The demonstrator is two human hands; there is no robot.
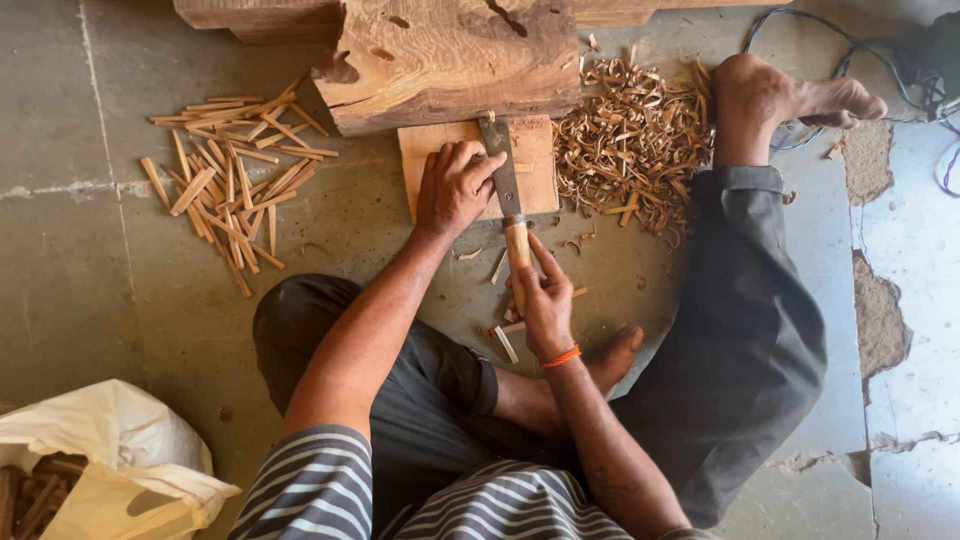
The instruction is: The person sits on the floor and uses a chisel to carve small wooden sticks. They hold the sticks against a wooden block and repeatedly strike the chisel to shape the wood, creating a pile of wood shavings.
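Concrete floor; right hand point(543, 300) gripping blade handle point(517, 250), left hand point(455, 187) hiding its workpiece.

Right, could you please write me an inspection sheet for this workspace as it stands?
Surface: concrete floor, cracked and patched at the right.
Job's things: broad blade with wooden handle lying over a small wooden board, which butts against a big log.
Clutter: cut wooden sticks piled left; curled shavings right; stray chips near the hands.
Hands: left hand pressed on the board beside the blade; right hand gripping the handle.
Cables: dark cables top right.
Surroundings: white bag of wood bottom left.
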